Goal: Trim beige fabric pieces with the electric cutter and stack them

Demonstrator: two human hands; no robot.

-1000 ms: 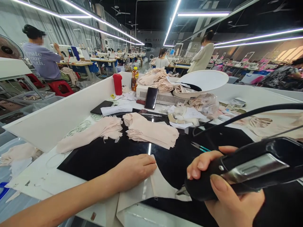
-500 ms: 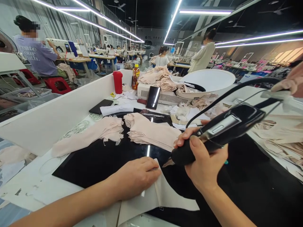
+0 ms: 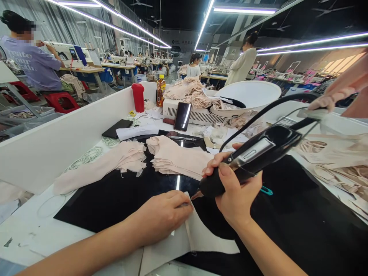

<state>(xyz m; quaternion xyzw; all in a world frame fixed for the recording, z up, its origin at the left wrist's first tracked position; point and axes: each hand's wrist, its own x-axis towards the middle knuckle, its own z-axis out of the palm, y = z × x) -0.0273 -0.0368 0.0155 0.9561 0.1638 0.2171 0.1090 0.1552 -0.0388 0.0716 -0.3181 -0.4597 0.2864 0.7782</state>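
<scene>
A pale beige fabric piece (image 3: 211,237) lies on a glossy black sheet (image 3: 120,203) in front of me. My left hand (image 3: 165,214) rests over its left part, fingers closed together at the top corner. My right hand (image 3: 237,195) is wrapped round a black corded hand tool (image 3: 258,153) with a silver panel. The tool's narrow pointed tip (image 3: 197,196) is at the fabric's upper edge, close to my left fingertips; whether it touches, I cannot tell. Farther back lie a stack of pale pink fabric pieces (image 3: 181,158) and a second fabric stack (image 3: 100,165).
A cable (image 3: 247,126) arches up from the tool at right. Behind the stacks are a phone (image 3: 182,116), a red cup (image 3: 138,97) and a bottle (image 3: 160,92). A teal pin (image 3: 266,190) lies right of my right hand. White side walls (image 3: 71,142) border the table.
The tool in my right hand has moved left, bringing its tip to the fabric's edge by my left fingers. The teal pin shows more. The whole view has shifted slightly.
</scene>
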